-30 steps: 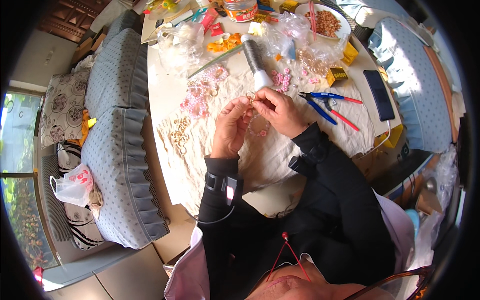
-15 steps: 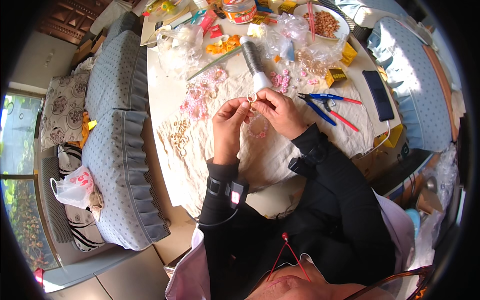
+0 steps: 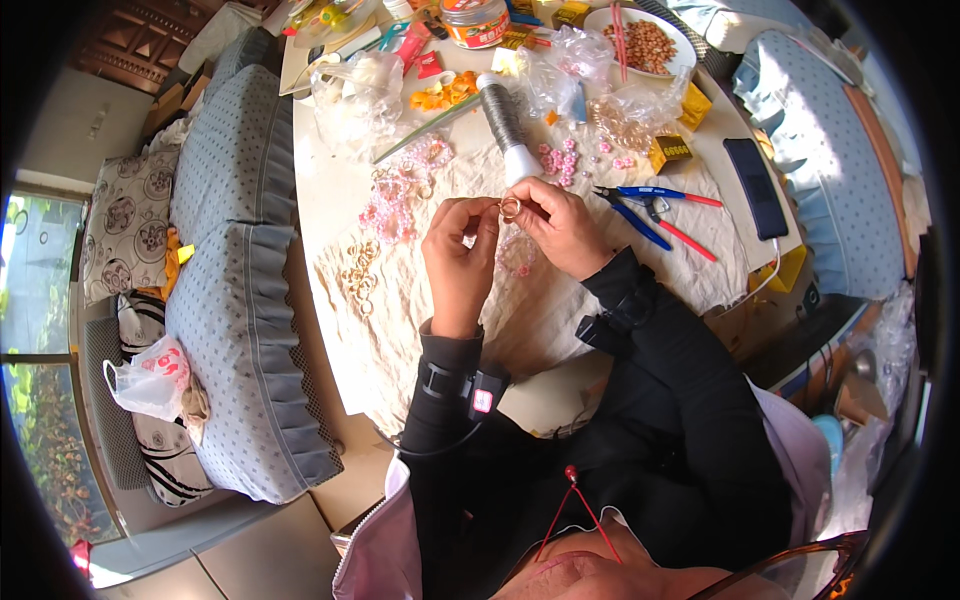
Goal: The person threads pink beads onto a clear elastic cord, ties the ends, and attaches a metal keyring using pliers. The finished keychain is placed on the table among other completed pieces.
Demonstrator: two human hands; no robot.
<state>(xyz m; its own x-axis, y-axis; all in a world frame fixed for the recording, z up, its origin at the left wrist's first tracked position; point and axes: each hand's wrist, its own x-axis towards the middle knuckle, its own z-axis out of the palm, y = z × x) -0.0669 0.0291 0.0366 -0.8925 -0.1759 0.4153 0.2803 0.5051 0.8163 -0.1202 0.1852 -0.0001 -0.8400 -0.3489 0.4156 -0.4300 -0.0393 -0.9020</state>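
Above the cloth-covered table, a small gold-coloured ring is pinched between the thumb and forefinger of my right hand. The fingertips of my left hand close together against the ring's left edge; anything thin between them is too small to see. Below the ring, partly behind my fingers, is a pink beaded bracelet. Several similar gold rings lie in a cluster left of my left hand. Pink bead strands are heaped beyond them. A spool of grey cord with white ends lies just past my hands.
Pliers with blue and red handles rest right of my right hand. Farther right is a dark phone on a white cable. Loose pink beads, plastic bags, a jar and a plate of nuts or kernels occupy the far side.
The ring has turned and shifted slightly down and right. My left hand has re-angled, its fingers more bent and its wrist a little to the right. My right hand has barely moved.
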